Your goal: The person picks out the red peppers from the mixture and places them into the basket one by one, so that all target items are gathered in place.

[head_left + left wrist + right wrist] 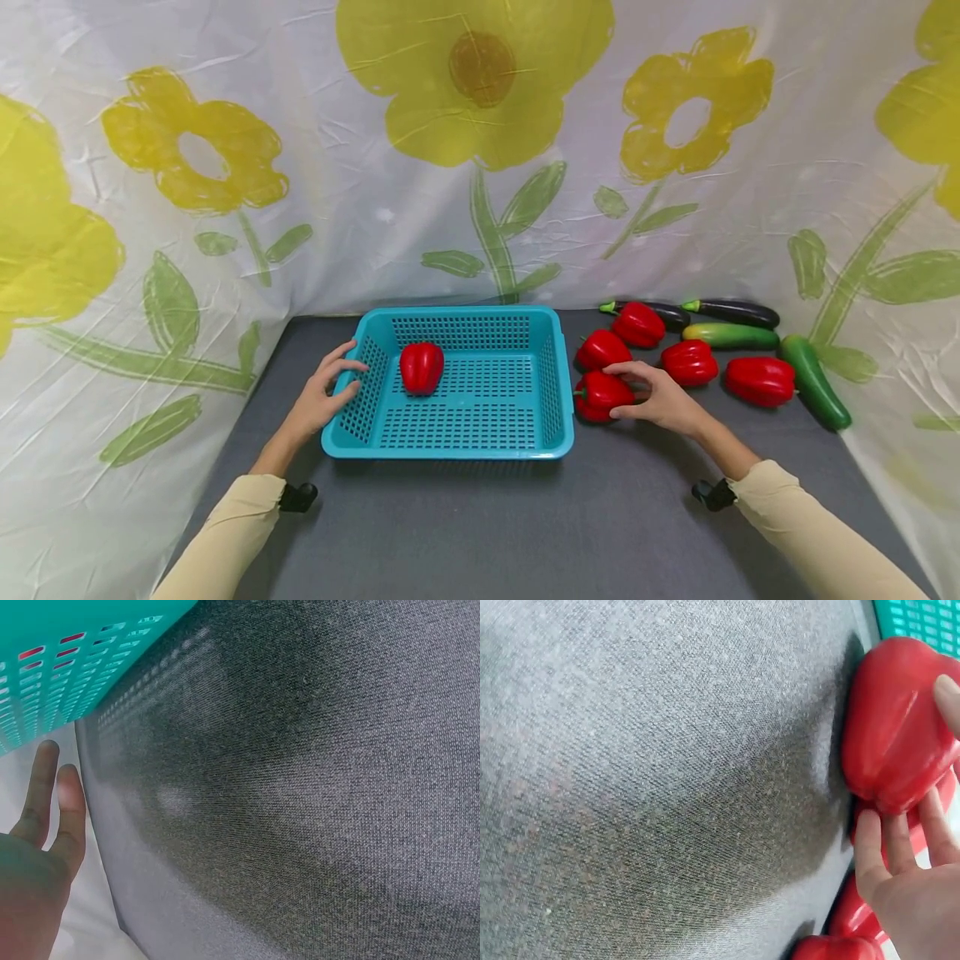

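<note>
Right hand (660, 400): thumb and fingers bent around a glossy red bell pepper (597, 397), grasping it from the side away from the basket; the right wrist view shows thumb on its flank, fingertips at its far end. The pepper sits just outside the right wall of a turquoise perforated plastic basket (457, 454), stem toward it. Looks low on the cloth; cannot tell if any weight is lifted.

Left hand (321, 402): holding nothing, fingers spread at the basket's left rim; firm contact not clear.

Step in hand, as judged: securing the pepper, before any clear lift. Next move calls for a firm thumb-and-finger hold, then enough height to clear the basket wall without nudging neighbours.

Inside the basket, left of centre: one red pepper (422, 368). Right of the basket, close behind the gripped one: a second loose red pepper (600, 350), then a third (637, 325) in front of a dark purple eggplant (675, 316). Farther right: two more red peppers (688, 363), another eggplant (731, 312), a yellow-green elongated vegetable (729, 336), a curved dark green one (815, 382).

All on dark grey cloth (465, 533); white curtain with yellow flowers (322, 208) behind.
</note>
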`<state>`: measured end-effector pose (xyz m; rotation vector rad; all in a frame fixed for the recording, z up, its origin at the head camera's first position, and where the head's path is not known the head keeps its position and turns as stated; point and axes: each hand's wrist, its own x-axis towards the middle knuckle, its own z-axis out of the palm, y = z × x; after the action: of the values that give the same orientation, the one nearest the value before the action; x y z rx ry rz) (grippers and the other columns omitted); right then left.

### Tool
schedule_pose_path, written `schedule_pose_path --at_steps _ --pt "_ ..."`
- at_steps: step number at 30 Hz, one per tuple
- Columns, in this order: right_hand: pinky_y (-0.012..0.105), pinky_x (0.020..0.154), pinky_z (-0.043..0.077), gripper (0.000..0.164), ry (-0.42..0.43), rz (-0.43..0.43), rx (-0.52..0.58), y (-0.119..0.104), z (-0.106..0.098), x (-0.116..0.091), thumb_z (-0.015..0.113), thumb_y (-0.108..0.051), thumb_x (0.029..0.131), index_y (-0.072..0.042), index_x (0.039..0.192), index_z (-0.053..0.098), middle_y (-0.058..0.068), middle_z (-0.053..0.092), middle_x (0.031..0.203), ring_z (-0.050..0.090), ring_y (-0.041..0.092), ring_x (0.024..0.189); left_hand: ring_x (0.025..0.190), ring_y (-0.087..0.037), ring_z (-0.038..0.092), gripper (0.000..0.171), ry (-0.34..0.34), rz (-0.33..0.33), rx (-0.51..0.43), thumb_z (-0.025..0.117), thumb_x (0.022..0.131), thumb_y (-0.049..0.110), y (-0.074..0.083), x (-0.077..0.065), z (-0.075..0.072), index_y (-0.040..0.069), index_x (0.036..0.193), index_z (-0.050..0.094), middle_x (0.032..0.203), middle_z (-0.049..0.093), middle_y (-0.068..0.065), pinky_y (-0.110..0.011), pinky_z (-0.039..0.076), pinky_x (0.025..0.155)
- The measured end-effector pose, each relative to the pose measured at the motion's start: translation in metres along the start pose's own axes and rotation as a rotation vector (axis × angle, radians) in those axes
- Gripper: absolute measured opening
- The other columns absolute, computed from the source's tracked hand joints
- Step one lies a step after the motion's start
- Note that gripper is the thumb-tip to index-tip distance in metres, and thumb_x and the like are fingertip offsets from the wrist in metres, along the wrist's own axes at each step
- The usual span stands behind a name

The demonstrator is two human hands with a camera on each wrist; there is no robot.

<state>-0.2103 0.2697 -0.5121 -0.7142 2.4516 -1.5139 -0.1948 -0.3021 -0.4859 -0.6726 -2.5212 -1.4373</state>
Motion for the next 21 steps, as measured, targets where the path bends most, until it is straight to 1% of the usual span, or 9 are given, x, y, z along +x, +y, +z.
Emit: schedule_pose_path --at_steps 3,7,12,15,18,21 --pt "0.060 0.094 0.047 0.063 -0.001 0.008 -0.012 0.000 0.001 0.001 0.087 -0.006 0.081 -0.004 0.137 0.058 0.018 0.055 0.138 0.052 0.043 0.124 0.140 -0.057 0.021 0.024 0.003 -0.001 -0.003 0.059 0.092 -0.017 0.009 0.000 -0.001 -0.013 0.115 0.060 0.152 0.028 -0.037 -0.080 0.026 0.095" --pt "0.059 0.093 0.048 0.062 0.006 0.025 -0.025 0.000 0.001 0.001 0.086 -0.005 0.081 -0.005 0.136 0.059 0.017 0.056 0.139 0.054 0.043 0.123 0.138 -0.060 0.022 0.024 -0.002 0.009 0.014 0.059 0.092 -0.016 0.017 0.000 -0.002 -0.011 0.116 0.062 0.151 0.029 -0.040 -0.079 0.027 0.095" --pt "0.058 0.092 0.050 0.063 0.008 0.027 -0.051 -0.001 0.001 0.000 0.087 -0.008 0.081 -0.003 0.137 0.058 0.019 0.056 0.138 0.056 0.045 0.120 0.137 -0.061 0.023 0.025 -0.005 0.017 0.020 0.059 0.092 -0.017 0.020 0.001 -0.002 -0.011 0.116 0.062 0.150 0.029 -0.042 -0.078 0.029 0.095" --pt "0.057 0.091 0.050 0.064 0.002 0.025 -0.055 -0.001 0.001 0.000 0.088 -0.010 0.081 -0.004 0.137 0.058 0.019 0.056 0.138 0.057 0.044 0.118 0.139 -0.060 0.022 0.025 0.000 0.004 0.009 0.058 0.092 -0.018 0.012 0.000 -0.001 -0.013 0.116 0.061 0.151 0.028 -0.040 -0.079 0.027 0.095" --pt "0.057 0.092 0.050 0.065 -0.007 0.029 -0.051 -0.001 0.001 0.000 0.089 -0.011 0.080 -0.005 0.138 0.058 0.017 0.056 0.138 0.057 0.043 0.117 0.141 -0.056 0.020 0.026 0.007 -0.012 0.004 0.058 0.093 -0.017 -0.003 -0.001 0.000 -0.014 0.118 0.060 0.154 0.027 -0.036 -0.079 0.025 0.096" --pt "0.056 0.092 0.050 0.067 -0.024 0.031 -0.049 -0.001 0.001 0.000 0.089 -0.012 0.080 -0.005 0.139 0.057 0.018 0.054 0.138 0.056 0.042 0.117 0.144 -0.051 0.020 0.027 0.009 -0.021 0.004 0.059 0.093 -0.015 -0.019 -0.002 0.000 -0.011 0.120 0.061 0.157 0.027 -0.030 -0.079 0.024 0.097"
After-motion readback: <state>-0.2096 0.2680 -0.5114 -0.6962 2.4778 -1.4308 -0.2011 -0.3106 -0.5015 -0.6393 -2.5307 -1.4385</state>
